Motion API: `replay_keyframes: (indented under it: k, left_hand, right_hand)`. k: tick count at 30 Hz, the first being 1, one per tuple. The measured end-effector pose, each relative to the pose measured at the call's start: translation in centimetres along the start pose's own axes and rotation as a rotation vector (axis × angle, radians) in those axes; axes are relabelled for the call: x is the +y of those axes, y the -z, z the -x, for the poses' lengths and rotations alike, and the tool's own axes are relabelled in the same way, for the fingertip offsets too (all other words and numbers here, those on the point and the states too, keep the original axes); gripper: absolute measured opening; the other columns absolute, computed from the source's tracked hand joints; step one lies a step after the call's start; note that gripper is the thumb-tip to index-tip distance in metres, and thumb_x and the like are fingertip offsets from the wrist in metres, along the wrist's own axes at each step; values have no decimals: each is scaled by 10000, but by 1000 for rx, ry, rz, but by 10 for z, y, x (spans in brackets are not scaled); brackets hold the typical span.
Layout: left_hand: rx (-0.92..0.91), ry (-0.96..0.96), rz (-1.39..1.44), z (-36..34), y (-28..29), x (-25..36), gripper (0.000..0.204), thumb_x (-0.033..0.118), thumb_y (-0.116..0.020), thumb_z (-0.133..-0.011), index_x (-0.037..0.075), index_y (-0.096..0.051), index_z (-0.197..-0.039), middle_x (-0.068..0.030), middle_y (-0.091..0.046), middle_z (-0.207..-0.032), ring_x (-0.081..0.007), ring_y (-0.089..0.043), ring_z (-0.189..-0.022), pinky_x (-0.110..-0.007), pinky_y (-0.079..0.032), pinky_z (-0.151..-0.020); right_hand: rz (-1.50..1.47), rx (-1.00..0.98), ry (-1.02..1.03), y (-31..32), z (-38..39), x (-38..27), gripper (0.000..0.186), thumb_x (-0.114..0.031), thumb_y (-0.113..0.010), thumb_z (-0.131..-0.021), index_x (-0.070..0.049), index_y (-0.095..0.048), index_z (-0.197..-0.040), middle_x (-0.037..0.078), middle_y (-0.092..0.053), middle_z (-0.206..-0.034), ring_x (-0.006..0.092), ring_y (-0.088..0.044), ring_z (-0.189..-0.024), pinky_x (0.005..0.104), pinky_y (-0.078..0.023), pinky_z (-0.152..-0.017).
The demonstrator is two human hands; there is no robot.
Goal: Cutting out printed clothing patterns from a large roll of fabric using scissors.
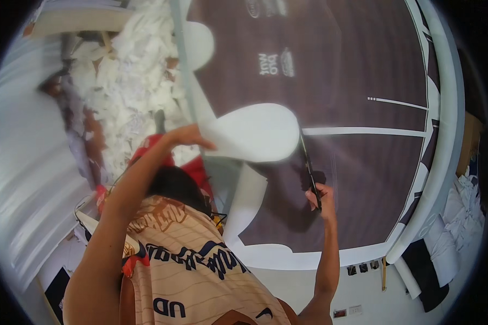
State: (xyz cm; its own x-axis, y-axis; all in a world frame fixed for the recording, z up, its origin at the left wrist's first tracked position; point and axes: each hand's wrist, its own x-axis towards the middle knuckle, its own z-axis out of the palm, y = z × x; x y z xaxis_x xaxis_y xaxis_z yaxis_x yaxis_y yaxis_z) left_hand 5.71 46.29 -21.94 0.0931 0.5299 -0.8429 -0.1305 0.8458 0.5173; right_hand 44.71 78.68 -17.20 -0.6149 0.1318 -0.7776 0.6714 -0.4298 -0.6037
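Flap [255, 132] sits at centre over the sheet [368, 200], seemingly part-freed; left hand [190, 134] pinches its nine-o'clock edge, right hand [324, 198] grips a tool [310, 169] at four o'clock; six-o'clock margin [314, 260] looks uncut.

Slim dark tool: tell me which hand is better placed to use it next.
Likely the right hand: it holds the slim dark tool, tip beside the rounded white piece. The left hand is occupied, holding that piece's left end.
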Motion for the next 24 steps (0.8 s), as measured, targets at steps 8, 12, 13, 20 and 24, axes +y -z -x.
replay_keyframes:
  k: [8, 12, 13, 20, 24]
  left_hand:
    - [-26, -99, 54, 24, -3, -21, 630, 220, -848, -803, 6, -582, -1333, -119, -662, -1225, -228, -599, -1133, -352, -476, -998]
    - [37, -70, 16, 43, -6, -32, 602, 205, -843, -806, 6, -594, -1317, -116, -670, -1209, -222, -603, -1130, -350, -481, -990]
    - [44, -111, 47, 48, -7, -35, 602, 205, -843, -806, 6, -594, -1317, -116, -670, -1209, -222, -603, -1130, -350, -481, -990]
    - [70, -161, 110, 75, -14, -65, 482, 232, -826, -818, 18, -663, -1218, -96, -708, -1128, -213, -638, -1046, -346, -494, -947]
    - [117, -160, 24, 76, -15, -62, 400, 253, -820, -824, 20, -719, -1132, -91, -732, -1066, -208, -660, -988, -340, -500, -917]
  right_hand:
    - [191, -131, -11, 17, -19, -52, 285, -146, -828, -815, -55, -590, -686, -44, -487, -555, 38, -435, -452, 223, -309, -413]
    - [322, -184, -49, 11, -23, -80, 311, -164, -845, -802, -59, -582, -673, -44, -472, -540, 36, -423, -453, 230, -287, -432]
    - [367, -211, -55, 10, -24, -87, 324, -178, -854, -797, -62, -580, -669, -44, -469, -537, 36, -423, -455, 229, -284, -439]
    - [598, -307, -83, 8, -37, -121, 347, -238, -856, -783, -73, -572, -674, -45, -494, -547, 37, -458, -451, 224, -317, -433]
    - [599, -389, -62, 21, -56, -140, 357, -252, -871, -770, -79, -574, -673, -45, -500, -540, 34, -459, -442, 216, -316, -437]
